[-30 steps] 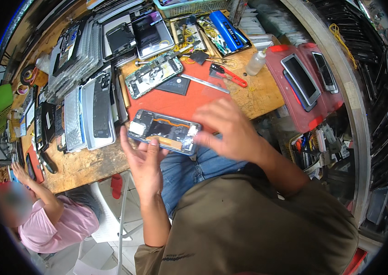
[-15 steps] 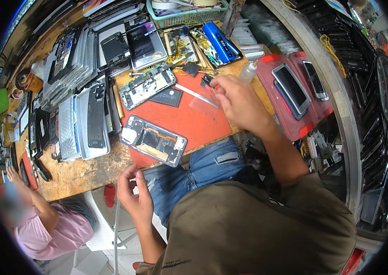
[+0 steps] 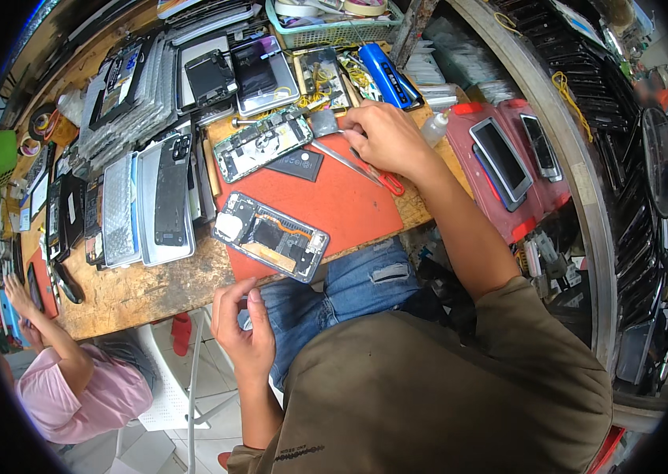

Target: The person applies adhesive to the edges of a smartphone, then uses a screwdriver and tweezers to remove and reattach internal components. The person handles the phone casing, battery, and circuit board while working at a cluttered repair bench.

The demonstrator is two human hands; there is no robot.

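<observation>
My right hand (image 3: 385, 138) is at the far right of the orange mat (image 3: 349, 221), its fingers curled downward and closed. Whatever they pinch is hidden beneath them. Just below it lies a tool with red loop handles (image 3: 391, 184), apparently scissors, beside a thin metal strip (image 3: 342, 158). Palm up and empty, my left hand (image 3: 245, 332) hovers by the mat's front edge with loosely bent fingers apart. An opened phone (image 3: 272, 237) with an orange ribbon cable lies on the mat close to it. Behind are a black phone battery (image 3: 299, 164) and a second opened phone (image 3: 263, 146).
Stacked phone parts and trays (image 3: 164, 205) crowd the left. A blue cylinder (image 3: 385, 75), a clear bottle (image 3: 434, 128) and a green basket (image 3: 334, 33) stand at the back. Phones rest on a red case (image 3: 508, 166) at right. A co-worker in pink (image 3: 85, 395) sits at left.
My right hand has moved slightly left and away from me, and the red-handled tool now lies on the mat. The clear film is no longer visible there. My left hand has shifted slightly right.
</observation>
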